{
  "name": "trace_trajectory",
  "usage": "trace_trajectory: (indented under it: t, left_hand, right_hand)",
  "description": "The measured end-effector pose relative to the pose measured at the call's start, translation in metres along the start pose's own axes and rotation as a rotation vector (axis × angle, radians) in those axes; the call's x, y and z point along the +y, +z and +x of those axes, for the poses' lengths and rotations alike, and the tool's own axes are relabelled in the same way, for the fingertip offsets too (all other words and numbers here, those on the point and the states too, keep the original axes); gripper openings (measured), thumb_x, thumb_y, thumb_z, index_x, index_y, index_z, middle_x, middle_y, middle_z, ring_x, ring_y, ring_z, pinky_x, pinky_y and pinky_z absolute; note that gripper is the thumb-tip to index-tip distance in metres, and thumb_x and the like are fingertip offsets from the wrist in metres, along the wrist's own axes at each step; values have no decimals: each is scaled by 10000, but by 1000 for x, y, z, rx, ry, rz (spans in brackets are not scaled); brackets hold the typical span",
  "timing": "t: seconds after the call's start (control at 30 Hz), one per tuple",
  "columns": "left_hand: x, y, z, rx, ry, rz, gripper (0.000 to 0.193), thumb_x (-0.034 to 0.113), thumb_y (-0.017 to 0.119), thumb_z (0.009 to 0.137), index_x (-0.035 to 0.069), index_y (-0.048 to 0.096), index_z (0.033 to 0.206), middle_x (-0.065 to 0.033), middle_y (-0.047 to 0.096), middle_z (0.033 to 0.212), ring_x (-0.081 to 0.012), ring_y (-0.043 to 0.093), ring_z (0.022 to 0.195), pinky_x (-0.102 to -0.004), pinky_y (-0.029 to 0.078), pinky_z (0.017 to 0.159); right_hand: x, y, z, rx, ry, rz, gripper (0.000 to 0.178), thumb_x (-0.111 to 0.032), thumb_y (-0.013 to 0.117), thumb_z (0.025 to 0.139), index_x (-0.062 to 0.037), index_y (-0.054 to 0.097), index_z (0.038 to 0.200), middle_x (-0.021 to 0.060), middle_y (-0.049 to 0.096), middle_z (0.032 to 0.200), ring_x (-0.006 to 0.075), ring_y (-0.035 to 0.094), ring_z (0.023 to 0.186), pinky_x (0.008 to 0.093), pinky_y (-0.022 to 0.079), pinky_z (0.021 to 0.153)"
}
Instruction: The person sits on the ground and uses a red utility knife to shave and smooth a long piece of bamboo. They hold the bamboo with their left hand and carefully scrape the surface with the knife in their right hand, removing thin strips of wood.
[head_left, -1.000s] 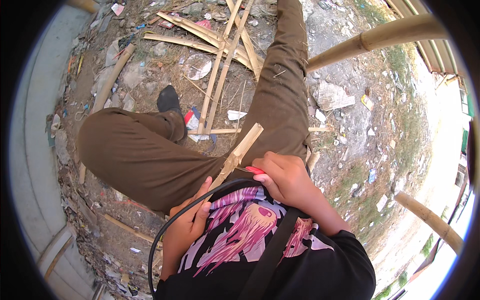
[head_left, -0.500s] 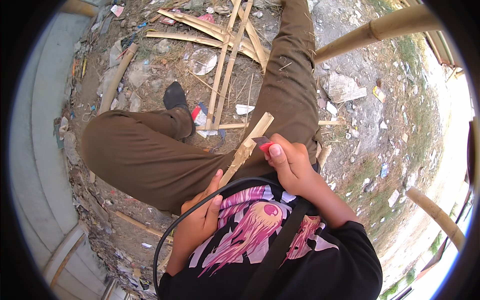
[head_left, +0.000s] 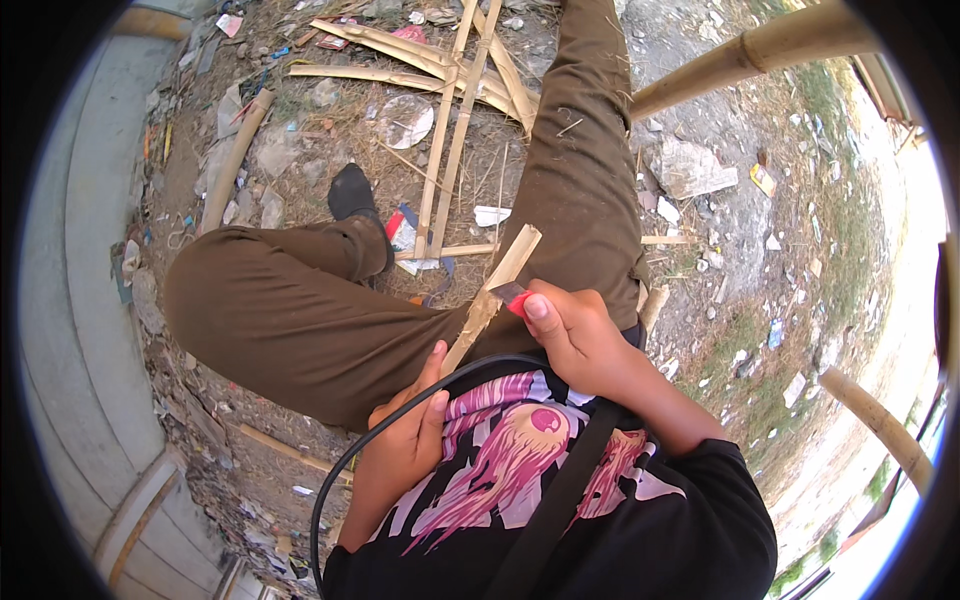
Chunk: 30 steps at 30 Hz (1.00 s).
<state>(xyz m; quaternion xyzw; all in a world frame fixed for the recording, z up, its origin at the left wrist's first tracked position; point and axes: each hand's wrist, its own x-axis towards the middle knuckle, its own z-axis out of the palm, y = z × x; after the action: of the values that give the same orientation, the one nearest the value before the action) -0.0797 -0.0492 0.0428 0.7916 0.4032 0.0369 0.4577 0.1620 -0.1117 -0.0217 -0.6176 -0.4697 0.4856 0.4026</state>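
My left hand (head_left: 408,428) is closed round the lower end of a split bamboo strip (head_left: 516,254), which slants up and away across my lap. Its middle is rough, with frayed fibres, while the far end looks smoother. In my right hand (head_left: 582,332) is a cutter knife (head_left: 518,303) with a red handle, gripped in a closed fist with the thumb along it. The knife's dark blade lies against the strip about midway up. Most of the handle is hidden in the fist.
Several long bamboo strips (head_left: 432,165) lie crossed on the littered ground beyond my legs. A thick bamboo pole (head_left: 745,60) juts in at the upper right, another (head_left: 875,425) at the right. A pale wall (head_left: 85,250) stands left. A black cable (head_left: 345,462) loops over my left forearm.
My right hand and the knife have moved slightly down and left along the strip, toward my left hand. My left hand still grips the lower end.
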Motion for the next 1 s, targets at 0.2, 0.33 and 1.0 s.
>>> trace_trajectory:
  t: [0.2, 0.33, 1.0]
  left_hand:
    - [1, 8, -2, 69, 29, -10, 407, 168, 491, 1067, -40, 536, 1414, -263, 636, 1294, -363, 723, 960, -363, 541, 838]
    - [2, 7, -9, 67, -250, -188, 373, 190, 455, 1071, -39, 633, 1305, -223, 728, 1035, -285, 724, 919, -381, 517, 864]
    - [-3, 2, 3, -78, -142, -68, 311, 241, 431, 1083, -2, 552, 930, -254, 564, 730, -477, 596, 697, -501, 472, 631]
  right_hand:
    - [-10, 3, -1, -229, -135, -186, 463, -410, 403, 1088, -63, 614, 867, 162, 566, 589, 410, 598, 579, 497, 465, 562]
    - [-9, -7, -5, -89, -121, 61, 406, -327, 426, 1096, -30, 589, 872, 153, 527, 659, 362, 572, 603, 435, 457, 594]
    - [-38, -40, 3, 289, 6, -304, 246, -285, 554, 1050, -52, 554, 971, 145, 581, 618, 388, 606, 548, 436, 443, 509]
